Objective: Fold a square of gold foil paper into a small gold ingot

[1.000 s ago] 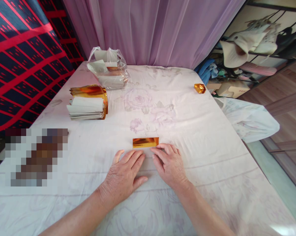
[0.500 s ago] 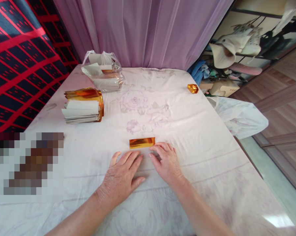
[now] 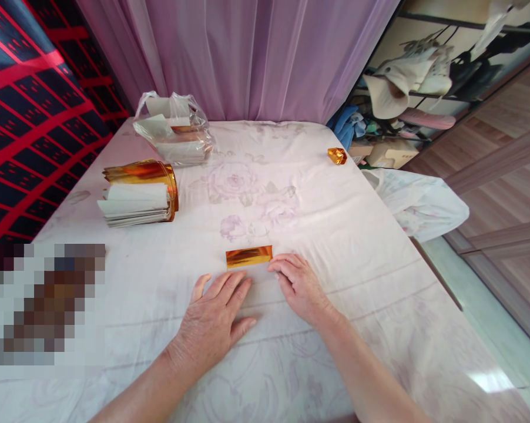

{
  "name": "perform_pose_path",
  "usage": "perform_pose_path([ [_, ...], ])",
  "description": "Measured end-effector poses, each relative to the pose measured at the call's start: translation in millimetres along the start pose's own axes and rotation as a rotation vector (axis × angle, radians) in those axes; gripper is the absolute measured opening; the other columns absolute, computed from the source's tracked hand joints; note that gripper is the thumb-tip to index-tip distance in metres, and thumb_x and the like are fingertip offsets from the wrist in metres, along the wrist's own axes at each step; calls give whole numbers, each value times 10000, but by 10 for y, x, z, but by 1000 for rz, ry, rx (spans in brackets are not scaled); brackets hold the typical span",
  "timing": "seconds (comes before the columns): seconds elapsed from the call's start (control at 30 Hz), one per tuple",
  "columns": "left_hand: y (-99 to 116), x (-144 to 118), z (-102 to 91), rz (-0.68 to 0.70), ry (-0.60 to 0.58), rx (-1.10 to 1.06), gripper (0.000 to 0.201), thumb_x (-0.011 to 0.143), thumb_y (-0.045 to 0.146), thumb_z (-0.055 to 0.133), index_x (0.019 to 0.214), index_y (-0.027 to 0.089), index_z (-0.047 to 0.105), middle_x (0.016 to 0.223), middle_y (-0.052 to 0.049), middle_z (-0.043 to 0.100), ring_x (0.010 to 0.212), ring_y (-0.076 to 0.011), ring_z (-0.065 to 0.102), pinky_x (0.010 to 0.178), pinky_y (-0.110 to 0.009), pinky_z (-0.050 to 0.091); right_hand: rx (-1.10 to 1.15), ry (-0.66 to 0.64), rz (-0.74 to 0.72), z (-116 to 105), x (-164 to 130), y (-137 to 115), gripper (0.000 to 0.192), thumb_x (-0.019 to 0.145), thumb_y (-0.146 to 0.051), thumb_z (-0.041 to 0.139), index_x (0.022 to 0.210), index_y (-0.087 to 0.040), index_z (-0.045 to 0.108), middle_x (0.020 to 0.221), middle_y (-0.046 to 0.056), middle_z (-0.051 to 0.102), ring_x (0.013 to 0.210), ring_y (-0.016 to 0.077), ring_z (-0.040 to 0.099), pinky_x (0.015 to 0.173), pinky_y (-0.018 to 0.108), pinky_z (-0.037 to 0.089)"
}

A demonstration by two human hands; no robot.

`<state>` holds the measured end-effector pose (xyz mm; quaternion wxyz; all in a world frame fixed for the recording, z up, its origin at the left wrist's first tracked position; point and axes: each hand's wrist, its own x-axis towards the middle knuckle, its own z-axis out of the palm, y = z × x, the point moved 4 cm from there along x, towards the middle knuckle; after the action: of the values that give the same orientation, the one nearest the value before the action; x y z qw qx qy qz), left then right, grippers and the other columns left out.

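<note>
A folded gold foil strip [image 3: 248, 257] lies flat on the white floral cloth [image 3: 318, 235] just beyond my fingertips. My left hand [image 3: 214, 317] rests palm down on the cloth, fingers spread, its fingertips just short of the strip. My right hand [image 3: 301, 288] also lies flat, with its index fingertip at the strip's right end. Neither hand grips anything.
A stack of gold-and-white paper sheets [image 3: 137, 194] sits at the left. Behind it is a clear plastic bag [image 3: 174, 132] with more sheets. A small folded gold piece [image 3: 336, 155] lies near the far right edge. A white bag [image 3: 419, 202] hangs off the table's right side.
The view has shifted slightly to the right. Both hands stay flat by the gold strip with almost no movement.
</note>
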<state>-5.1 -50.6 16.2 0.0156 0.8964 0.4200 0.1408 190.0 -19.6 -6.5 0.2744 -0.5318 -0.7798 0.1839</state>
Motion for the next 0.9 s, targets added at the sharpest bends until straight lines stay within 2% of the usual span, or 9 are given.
perform_pose_path([
  [0.2, 11, 16, -11, 2, 15, -5, 456, 964, 511, 457, 1289, 228, 605, 1296, -81, 635, 1157, -269, 560, 1045, -479, 298, 2, 26, 9, -3, 21, -51, 247, 906, -147, 458, 1006, -228, 669, 1053, 63, 673, 1007, 211, 588, 891, 377, 440],
  [0.4, 21, 37, 6, -20, -15, -13, 450, 947, 507, 498, 1301, 250, 604, 1292, -94, 630, 1167, -274, 549, 1040, -499, 306, -130, 63, 83, 59, 41, -116, 80, 877, -214, 597, 922, -221, 662, 1021, 51, 664, 978, 223, 581, 832, 367, 405],
  [0.57, 8, 31, 31, -26, -21, -27, 434, 934, 501, 528, 1273, 246, 621, 1307, -85, 625, 1168, -270, 552, 1044, -505, 303, -165, 68, 80, 69, 47, -122, 73, 867, -210, 619, 927, -225, 659, 1024, 44, 661, 979, 219, 577, 820, 358, 399],
  [0.9, -153, -65, 46, 28, -29, -74, 443, 971, 512, 442, 1258, 218, 609, 1375, -85, 604, 1231, -227, 534, 1126, -451, 225, -180, 67, 64, 68, 55, -109, 68, 861, -213, 631, 920, -227, 661, 1014, 40, 660, 977, 213, 576, 805, 348, 405],
])
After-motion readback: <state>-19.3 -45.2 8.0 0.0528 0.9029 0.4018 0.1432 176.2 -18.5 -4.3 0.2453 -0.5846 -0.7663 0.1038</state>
